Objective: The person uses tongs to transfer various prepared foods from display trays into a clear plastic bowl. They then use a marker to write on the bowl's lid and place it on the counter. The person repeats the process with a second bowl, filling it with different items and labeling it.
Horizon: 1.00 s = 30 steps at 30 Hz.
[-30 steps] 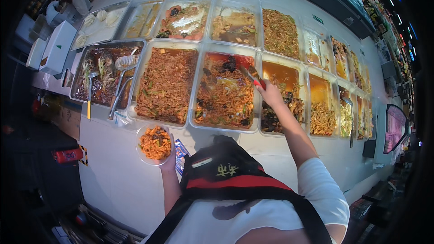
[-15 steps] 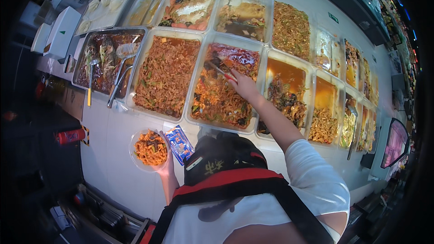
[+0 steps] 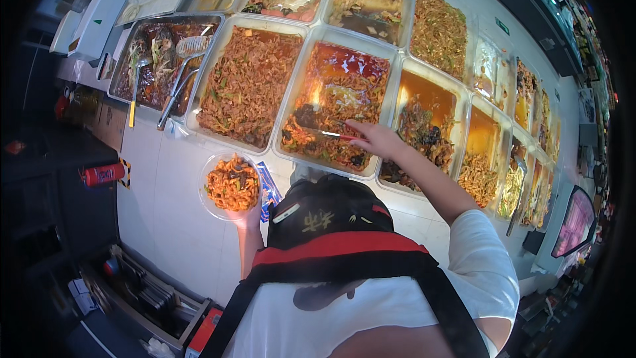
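My left hand (image 3: pixel 248 217) is wrapped round the underside of a clear round plastic bowl (image 3: pixel 201 184), heaped with reddish-orange saucy food (image 3: pixel 232 183). Beside it, a blue and red printed packet (image 3: pixel 267 192) is partly hidden by the bowl; whether my hand touches it, I cannot tell. My right hand (image 3: pixel 376 140) grips a red-handled metal serving utensil (image 3: pixel 339 136) over the middle front tray (image 3: pixel 331 170). The utensil's head is lost among the shredded food and dark pieces there. Red oil covers the far part of that tray.
Left of that tray stands one of brown shredded food (image 3: pixel 248 86), then a metal tray (image 3: pixel 110 83) with serving tools. Right of it is a tray of dark food in sauce (image 3: pixel 424 132). More trays line the back. A fire extinguisher (image 3: pixel 104 174) is at far left.
My right hand has drawn the utensil nearer, from the tray's far part to its front. The bowl has shifted slightly right and now covers more of the packet. The view has shifted a little.
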Each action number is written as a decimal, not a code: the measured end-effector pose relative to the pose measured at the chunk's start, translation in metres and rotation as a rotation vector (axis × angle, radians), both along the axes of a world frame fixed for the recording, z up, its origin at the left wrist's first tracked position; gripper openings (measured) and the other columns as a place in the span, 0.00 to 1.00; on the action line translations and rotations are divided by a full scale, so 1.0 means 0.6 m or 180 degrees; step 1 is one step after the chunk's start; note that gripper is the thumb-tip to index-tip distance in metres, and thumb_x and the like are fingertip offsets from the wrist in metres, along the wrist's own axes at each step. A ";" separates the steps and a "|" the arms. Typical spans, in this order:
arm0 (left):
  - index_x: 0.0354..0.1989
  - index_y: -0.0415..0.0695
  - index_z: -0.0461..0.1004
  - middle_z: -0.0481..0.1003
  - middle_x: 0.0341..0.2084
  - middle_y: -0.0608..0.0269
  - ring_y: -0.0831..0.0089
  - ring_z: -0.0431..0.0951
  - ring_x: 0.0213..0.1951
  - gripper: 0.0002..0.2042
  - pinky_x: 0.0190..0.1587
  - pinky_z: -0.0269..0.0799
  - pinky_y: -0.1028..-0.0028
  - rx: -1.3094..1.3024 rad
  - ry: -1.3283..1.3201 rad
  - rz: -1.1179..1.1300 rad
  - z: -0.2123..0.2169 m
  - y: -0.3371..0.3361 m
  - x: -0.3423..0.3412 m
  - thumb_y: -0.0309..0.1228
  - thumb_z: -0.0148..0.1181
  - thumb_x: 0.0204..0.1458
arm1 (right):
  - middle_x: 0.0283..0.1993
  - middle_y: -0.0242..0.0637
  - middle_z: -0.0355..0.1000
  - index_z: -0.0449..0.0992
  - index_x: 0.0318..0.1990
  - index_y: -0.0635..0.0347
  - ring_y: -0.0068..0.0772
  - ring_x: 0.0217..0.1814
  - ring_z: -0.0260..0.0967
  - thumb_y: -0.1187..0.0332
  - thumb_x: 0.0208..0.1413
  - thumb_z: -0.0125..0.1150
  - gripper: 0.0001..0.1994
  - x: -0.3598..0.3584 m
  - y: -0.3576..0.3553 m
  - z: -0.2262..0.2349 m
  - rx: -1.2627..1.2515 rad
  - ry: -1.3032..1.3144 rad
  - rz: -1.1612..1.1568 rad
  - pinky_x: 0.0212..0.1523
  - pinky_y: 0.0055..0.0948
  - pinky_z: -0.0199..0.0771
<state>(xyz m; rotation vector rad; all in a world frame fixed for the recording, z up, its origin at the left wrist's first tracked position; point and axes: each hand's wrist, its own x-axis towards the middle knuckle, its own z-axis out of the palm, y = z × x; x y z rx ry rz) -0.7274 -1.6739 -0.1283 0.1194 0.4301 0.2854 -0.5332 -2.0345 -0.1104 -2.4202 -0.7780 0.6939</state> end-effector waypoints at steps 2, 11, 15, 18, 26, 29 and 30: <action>0.70 0.44 0.57 0.57 0.69 0.51 0.55 0.56 0.70 0.29 0.73 0.50 0.55 0.0223 -0.0065 -0.0079 0.003 -0.003 0.000 0.42 0.50 0.63 | 0.56 0.48 0.73 0.62 0.68 0.52 0.49 0.50 0.76 0.50 0.61 0.57 0.30 0.000 -0.029 -0.003 0.0177 0.0065 -0.0312 0.51 0.41 0.75; 0.70 0.43 0.57 0.57 0.69 0.49 0.55 0.57 0.70 0.29 0.72 0.50 0.54 0.0386 0.0064 0.0059 -0.019 -0.001 -0.035 0.43 0.50 0.62 | 0.50 0.52 0.77 0.67 0.64 0.59 0.50 0.52 0.76 0.48 0.60 0.59 0.31 -0.087 -0.071 -0.011 0.0249 0.0545 -0.1762 0.54 0.39 0.74; 0.69 0.43 0.57 0.57 0.69 0.48 0.55 0.57 0.70 0.30 0.72 0.50 0.54 0.0924 0.0395 0.0141 -0.033 0.003 -0.055 0.43 0.50 0.62 | 0.53 0.51 0.76 0.68 0.64 0.58 0.50 0.54 0.75 0.48 0.60 0.59 0.30 -0.090 0.024 -0.056 0.0676 0.0714 -0.1888 0.55 0.38 0.73; 0.69 0.43 0.57 0.57 0.69 0.48 0.55 0.57 0.70 0.30 0.72 0.50 0.54 0.0606 0.0404 0.0220 -0.035 0.008 -0.069 0.44 0.50 0.62 | 0.54 0.51 0.75 0.67 0.65 0.57 0.48 0.55 0.75 0.48 0.60 0.59 0.31 -0.069 0.065 -0.061 0.0668 0.0640 -0.1437 0.56 0.38 0.72; 0.71 0.44 0.54 0.54 0.71 0.49 0.51 0.52 0.71 0.34 0.70 0.52 0.48 -0.0416 0.0100 0.0377 -0.020 0.012 -0.084 0.48 0.49 0.60 | 0.53 0.50 0.75 0.62 0.68 0.54 0.51 0.52 0.74 0.48 0.60 0.58 0.33 -0.031 0.035 -0.072 0.0820 0.0513 -0.0091 0.52 0.40 0.73; 0.72 0.47 0.52 0.54 0.71 0.50 0.51 0.52 0.71 0.35 0.66 0.55 0.44 -0.0539 0.0035 0.0264 -0.046 0.021 -0.098 0.50 0.49 0.59 | 0.47 0.49 0.74 0.60 0.69 0.52 0.52 0.48 0.75 0.49 0.60 0.58 0.33 -0.020 0.038 -0.036 0.0333 0.0245 0.0382 0.49 0.43 0.74; 0.72 0.46 0.53 0.54 0.71 0.50 0.51 0.53 0.71 0.35 0.67 0.55 0.45 -0.0539 0.0018 0.0217 -0.047 0.023 -0.096 0.50 0.49 0.59 | 0.45 0.48 0.74 0.59 0.70 0.51 0.51 0.46 0.75 0.50 0.60 0.58 0.33 -0.018 0.040 -0.029 0.0075 0.0188 0.0513 0.47 0.44 0.74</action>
